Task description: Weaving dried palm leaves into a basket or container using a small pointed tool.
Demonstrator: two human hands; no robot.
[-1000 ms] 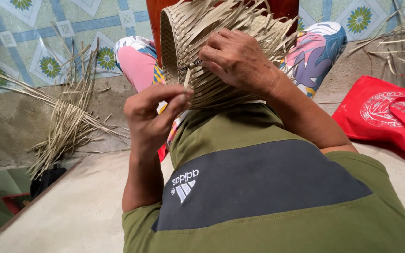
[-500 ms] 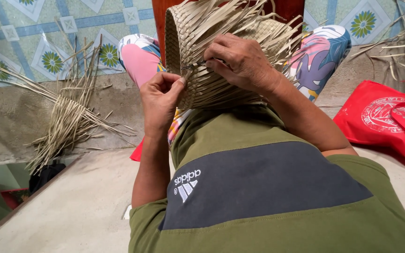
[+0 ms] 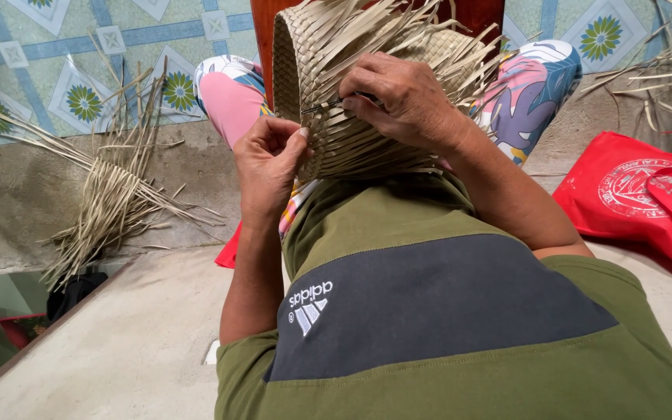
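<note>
Basket (image 3: 351, 124), woven of pale palm strips, loose ends splayed; lies on the person's lap between patterned knees. Head view: left hand (image 3: 268, 159) pinches a strip at the basket's lower edge. Right hand (image 3: 398, 97) grips a thin dark tool (image 3: 328, 103) against the weave. Strip bundle (image 3: 106, 194) lies left; red bag (image 3: 647, 198) right.

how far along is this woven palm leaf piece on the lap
Done: the rounded body of the woven piece is tightly plaited. In hand: the right hand holds a thin dark tool at the weave, and the left hand pinches a strip at its edge. Left: many loose strip ends stick out unwoven.
</note>
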